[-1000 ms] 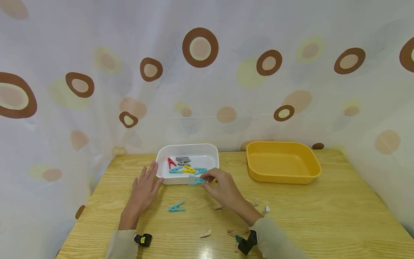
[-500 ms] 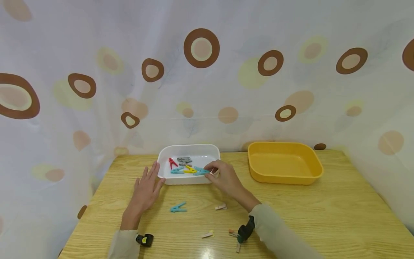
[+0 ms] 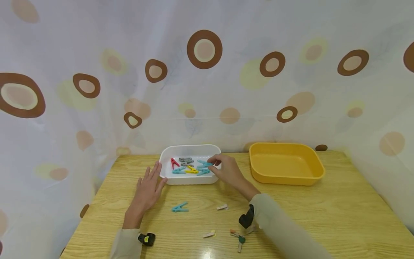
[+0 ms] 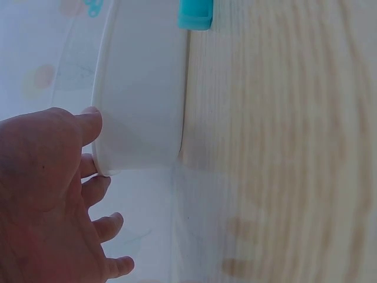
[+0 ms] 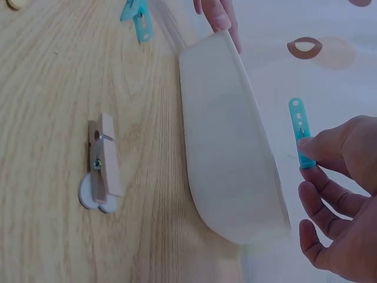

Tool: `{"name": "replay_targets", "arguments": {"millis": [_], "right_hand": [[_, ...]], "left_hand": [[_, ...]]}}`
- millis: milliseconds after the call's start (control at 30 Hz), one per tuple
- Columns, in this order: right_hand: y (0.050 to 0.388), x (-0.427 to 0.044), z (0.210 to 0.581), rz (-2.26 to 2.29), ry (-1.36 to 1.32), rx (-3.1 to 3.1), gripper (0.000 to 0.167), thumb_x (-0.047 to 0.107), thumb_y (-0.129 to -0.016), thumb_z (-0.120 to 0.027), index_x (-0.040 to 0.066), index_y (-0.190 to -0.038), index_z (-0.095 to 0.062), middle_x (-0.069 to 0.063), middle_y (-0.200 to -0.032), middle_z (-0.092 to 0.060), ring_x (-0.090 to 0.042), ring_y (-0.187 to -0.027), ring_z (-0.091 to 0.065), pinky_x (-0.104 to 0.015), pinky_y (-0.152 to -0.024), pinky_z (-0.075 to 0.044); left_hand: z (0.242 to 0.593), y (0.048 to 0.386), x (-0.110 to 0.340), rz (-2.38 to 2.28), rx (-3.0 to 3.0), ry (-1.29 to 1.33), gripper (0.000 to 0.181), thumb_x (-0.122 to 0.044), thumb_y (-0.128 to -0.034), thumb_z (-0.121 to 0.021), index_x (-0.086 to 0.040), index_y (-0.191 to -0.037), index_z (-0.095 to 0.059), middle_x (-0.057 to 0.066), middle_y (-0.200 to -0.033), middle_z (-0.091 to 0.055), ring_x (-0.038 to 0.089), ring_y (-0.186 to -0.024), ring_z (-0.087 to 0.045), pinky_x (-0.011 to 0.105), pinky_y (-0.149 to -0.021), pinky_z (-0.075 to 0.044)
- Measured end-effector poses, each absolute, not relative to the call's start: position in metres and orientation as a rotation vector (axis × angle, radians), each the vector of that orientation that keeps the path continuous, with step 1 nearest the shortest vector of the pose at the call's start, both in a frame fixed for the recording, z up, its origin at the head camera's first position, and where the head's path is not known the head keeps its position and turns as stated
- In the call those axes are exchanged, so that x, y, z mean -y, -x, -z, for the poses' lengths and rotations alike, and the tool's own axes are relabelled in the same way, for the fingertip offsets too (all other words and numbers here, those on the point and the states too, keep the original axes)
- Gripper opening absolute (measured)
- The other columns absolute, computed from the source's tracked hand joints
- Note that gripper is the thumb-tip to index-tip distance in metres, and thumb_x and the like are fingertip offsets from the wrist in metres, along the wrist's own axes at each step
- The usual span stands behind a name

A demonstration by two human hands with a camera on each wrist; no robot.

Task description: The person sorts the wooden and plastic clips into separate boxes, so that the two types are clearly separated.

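My right hand point(image 3: 228, 171) pinches a light blue clothespin point(image 5: 301, 132) between thumb and forefinger, over the right part of the white tray point(image 3: 191, 180). Its other fingers curl loosely, as the right wrist view shows. In the tray lie a red clothespin point(image 3: 174, 163), a yellow clothespin point(image 3: 192, 170), grey metal clothespins point(image 3: 185, 160) and other light blue ones. My left hand point(image 3: 148, 189) rests against the tray's left end, fingers spread and thumb at the front corner. On the table in front lies another light blue clothespin point(image 3: 179, 207).
A yellow tray point(image 3: 288, 180) stands to the right at the back. Several small wooden clothespins, including one point(image 3: 222, 207) near the tray and one point(image 3: 209, 234) farther forward, lie on the table point(image 3: 339, 216). A patterned curtain point(image 3: 226, 90) hangs behind.
My right hand has carried the light blue clothespin from the white tray's front edge up and back over its inside. The left hand has stayed at the tray's left end.
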State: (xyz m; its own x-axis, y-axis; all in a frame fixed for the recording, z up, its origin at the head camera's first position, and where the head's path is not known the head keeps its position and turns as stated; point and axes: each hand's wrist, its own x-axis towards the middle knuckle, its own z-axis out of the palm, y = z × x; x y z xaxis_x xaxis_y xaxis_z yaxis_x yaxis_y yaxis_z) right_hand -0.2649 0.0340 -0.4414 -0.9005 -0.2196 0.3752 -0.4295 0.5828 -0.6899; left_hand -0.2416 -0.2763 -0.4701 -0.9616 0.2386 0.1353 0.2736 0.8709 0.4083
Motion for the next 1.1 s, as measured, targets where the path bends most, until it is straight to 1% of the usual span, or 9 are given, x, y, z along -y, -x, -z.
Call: {"name": "replay_targets", "arguments": {"millis": [133,400,633,933,1100], "right_hand": [[0.273,-0.035,0.442,-1.232,-0.538,2.582,0.013,0.006,-0.09,-0.078,0.005,-0.103,-0.076,-0.007,-0.099,-0.075,-0.024,-0.09,-0.066,-0.04,-0.082,-0.057],[0.29,-0.035,0.449,-1.19,-0.55,2.597,0.012,0.007,-0.091,-0.077,0.003,-0.103,-0.076,-0.008,-0.097,-0.074,-0.026,-0.086,-0.065,-0.036,-0.077,-0.053],[0.303,-0.035,0.452,-1.185,-0.546,2.641,0.013,0.007,-0.091,-0.076,0.001,-0.103,-0.076,-0.009,-0.096,-0.073,-0.033,-0.092,-0.067,-0.041,-0.081,-0.053],[0.312,-0.031,0.458,-1.143,-0.554,2.675,0.013,0.006,-0.09,-0.077,0.001,-0.102,-0.076,-0.01,-0.097,-0.073,-0.033,-0.096,-0.068,-0.045,-0.088,-0.054],[0.314,-0.03,0.458,-1.13,-0.576,2.669,0.013,0.005,-0.09,-0.076,0.0,-0.102,-0.076,-0.011,-0.097,-0.073,-0.035,-0.096,-0.068,-0.046,-0.085,-0.054]], "left_hand": [[0.47,0.243,0.277,0.653,2.97,0.402,0.067,-0.038,-0.1109,-0.043,-0.003,-0.163,-0.019,0.014,-0.17,-0.017,0.048,-0.153,-0.014,0.078,-0.112,-0.014],[0.469,0.245,0.278,0.671,2.965,0.401,0.067,-0.038,-0.1111,-0.042,-0.004,-0.164,-0.018,0.013,-0.17,-0.017,0.048,-0.153,-0.013,0.077,-0.113,-0.013],[0.47,0.244,0.277,0.68,2.957,0.401,0.066,-0.038,-0.111,-0.043,-0.004,-0.164,-0.02,0.013,-0.17,-0.018,0.047,-0.153,-0.014,0.078,-0.113,-0.014],[0.471,0.243,0.278,0.659,2.958,0.398,0.067,-0.037,-0.1106,-0.044,-0.003,-0.163,-0.02,0.013,-0.169,-0.018,0.048,-0.153,-0.016,0.077,-0.113,-0.015],[0.472,0.244,0.278,0.667,2.955,0.397,0.066,-0.036,-0.1105,-0.044,-0.003,-0.163,-0.021,0.014,-0.169,-0.019,0.048,-0.152,-0.016,0.078,-0.112,-0.015]]}}
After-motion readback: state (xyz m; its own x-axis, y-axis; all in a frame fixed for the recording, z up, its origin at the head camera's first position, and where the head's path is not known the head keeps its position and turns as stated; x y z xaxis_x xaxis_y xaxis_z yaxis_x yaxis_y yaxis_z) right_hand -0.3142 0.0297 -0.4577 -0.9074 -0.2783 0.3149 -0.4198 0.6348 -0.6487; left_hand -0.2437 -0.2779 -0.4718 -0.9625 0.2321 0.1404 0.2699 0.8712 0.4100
